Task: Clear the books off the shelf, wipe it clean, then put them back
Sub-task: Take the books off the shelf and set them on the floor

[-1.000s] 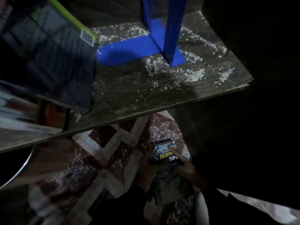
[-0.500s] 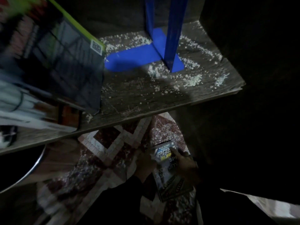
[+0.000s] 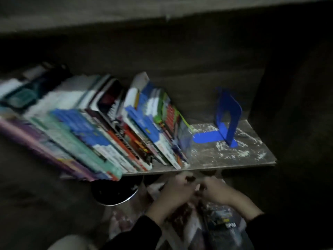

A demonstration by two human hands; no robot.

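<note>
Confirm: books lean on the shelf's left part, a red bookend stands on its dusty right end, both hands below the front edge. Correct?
One error: the bookend is blue, not red, as the head view shows. The books, the dusty shelf, the left hand and the right hand are as stated.

Leaning books crowd the white-flecked shelf — a blue bookend stands apart at their right. Below the shelf's edge, left hand and right hand meet, both curled and blurred, above a dark book.
</note>
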